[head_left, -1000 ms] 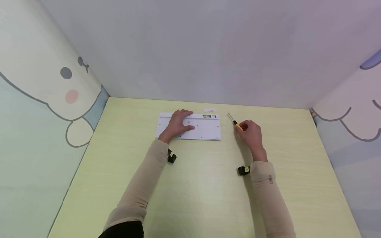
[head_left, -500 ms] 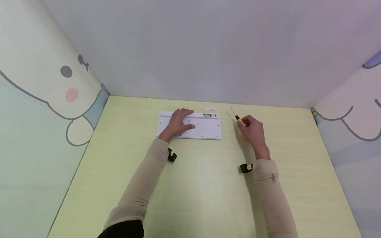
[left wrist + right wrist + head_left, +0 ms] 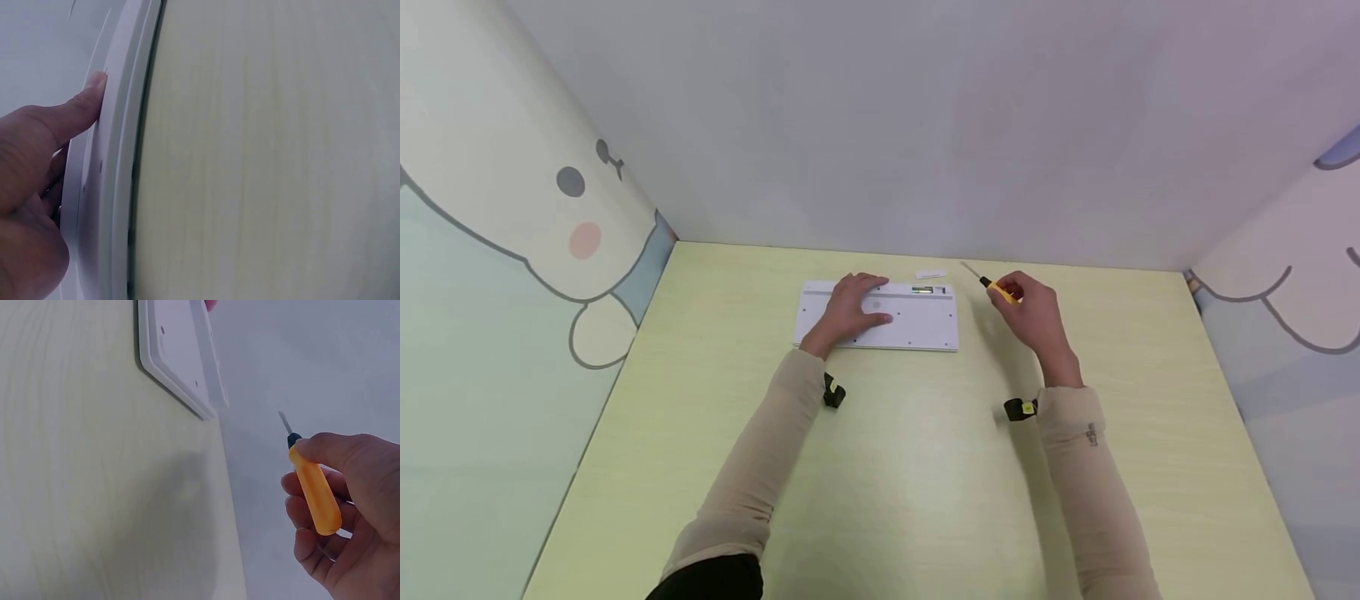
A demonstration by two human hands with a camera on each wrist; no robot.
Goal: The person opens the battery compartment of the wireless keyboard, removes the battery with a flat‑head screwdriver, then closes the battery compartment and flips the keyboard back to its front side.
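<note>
A white keyboard (image 3: 917,325) lies face down near the back of the pale green table (image 3: 910,467). Its open battery slot (image 3: 927,290) shows a green battery. My left hand (image 3: 850,307) rests flat on the keyboard's left half, fingers straight; in the left wrist view the thumb (image 3: 75,112) lies against the keyboard's white edge (image 3: 119,187). My right hand (image 3: 1033,312) grips a small screwdriver with a yellow handle (image 3: 1000,290), lifted off the table, tip pointing back left toward the keyboard's right end. In the right wrist view the screwdriver (image 3: 314,490) lies in curled fingers, near the keyboard corner (image 3: 187,381).
A small white cover piece (image 3: 930,273) lies on the table just behind the keyboard. Walls with cartoon drawings close in the table on the left, back and right. Black wrist straps (image 3: 832,392) sit on both forearms.
My right hand has lifted the screwdriver off the table and carried it back and left, toward the keyboard's right end. The left hand has stayed on the keyboard.
</note>
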